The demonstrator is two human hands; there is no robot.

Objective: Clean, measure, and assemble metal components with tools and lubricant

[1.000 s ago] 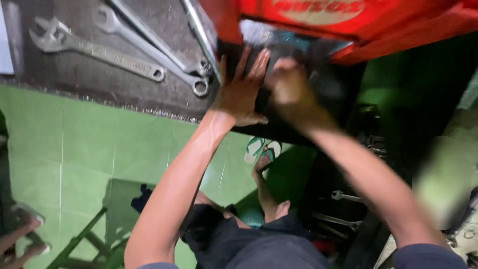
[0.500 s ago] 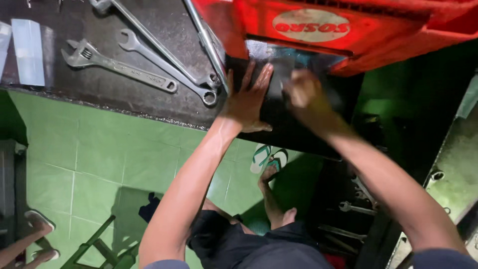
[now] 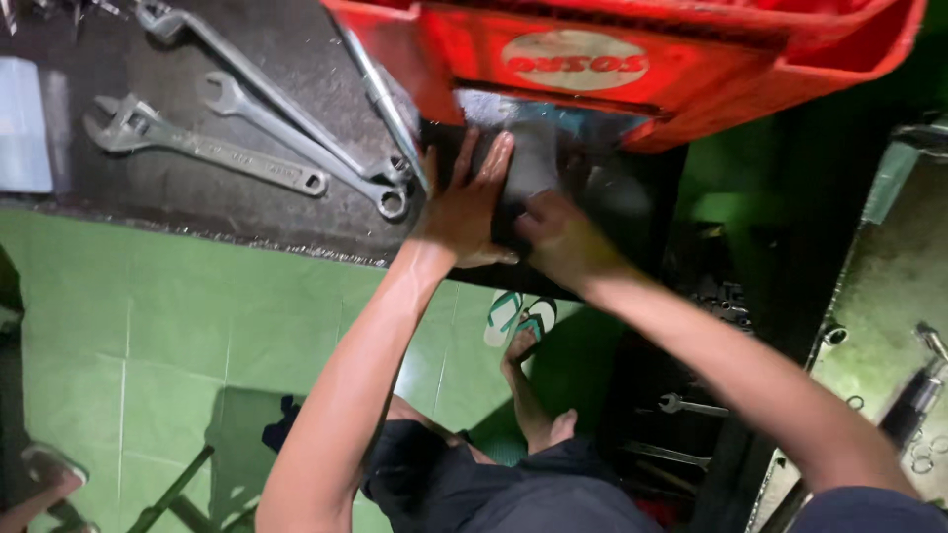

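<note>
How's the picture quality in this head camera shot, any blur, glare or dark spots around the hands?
Head view: the left hand and right hand are fairly sharp on the glossy black panel, which shows a pale glare patch; the red plastic crate is brightly lit, its underside shadowed; the steel wrenches look crisp; the right side is dark.

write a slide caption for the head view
Both hands, left and right, press a dark panel below a red crate.

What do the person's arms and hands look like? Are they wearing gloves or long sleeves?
No gloves: the left hand and right hand are bare, with no rings or watch showing. Both forearms are bare too. Only a bit of dark blue sleeve shows near the right shoulder, so the sleeves look short.
</note>
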